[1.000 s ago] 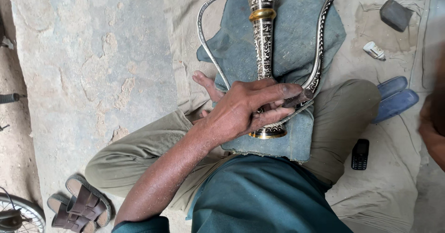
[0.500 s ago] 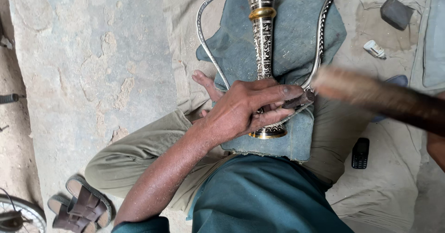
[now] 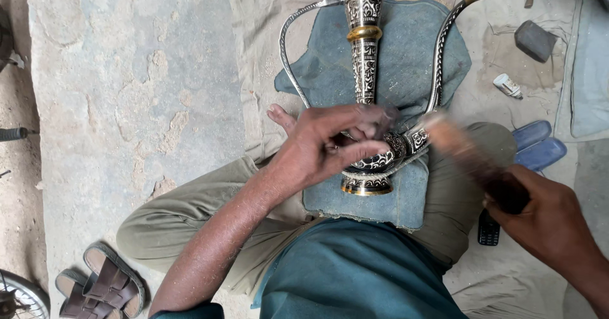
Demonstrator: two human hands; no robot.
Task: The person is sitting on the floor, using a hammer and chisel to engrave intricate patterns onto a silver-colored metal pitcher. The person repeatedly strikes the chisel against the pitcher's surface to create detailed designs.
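An engraved silver-and-black metal ewer (image 3: pixel 365 59) with a long neck, a curved handle and a thin spout lies on a blue-grey cloth (image 3: pixel 406 46) across my lap. My left hand (image 3: pixel 330 144) rests over its round body, fingers curled on it. My right hand (image 3: pixel 552 220) grips the dark handle of a wooden mallet (image 3: pixel 472 160), whose blurred head is at the ewer's body beside the spout's base.
Brown sandals (image 3: pixel 101 287) lie at lower left beside a wheel rim (image 3: pixel 19 293). A dark stone block (image 3: pixel 535 39), a small white object (image 3: pixel 507 85), blue slippers (image 3: pixel 539 147) and a black phone (image 3: pixel 488 230) lie on the tan sheet at right.
My right hand has swung the mallet in from the right down to the ewer's body. My left hand has lifted its fingers a little while staying on the ewer.
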